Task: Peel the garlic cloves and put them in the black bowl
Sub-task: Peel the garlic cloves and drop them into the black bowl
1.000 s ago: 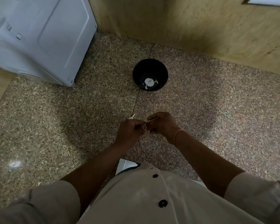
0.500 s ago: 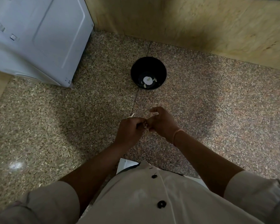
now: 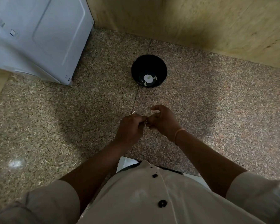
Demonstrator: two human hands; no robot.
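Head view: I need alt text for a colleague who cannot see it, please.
The left hand and right hand meet over a speckled stone surface, fingers pinching a small pale garlic clove between them. Beyond them stands the black bowl, a few pale pieces at its bottom; a white appliance sits at far left.

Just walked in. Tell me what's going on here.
A person is peeling garlic over a speckled stone surface. The left hand and right hand meet fingertip to fingertip, pinching a small pale garlic clove that is mostly hidden between them. The black bowl sits farther ahead, apart from the hands, with a few pale peeled pieces at its bottom. This clove has not yet gone in.
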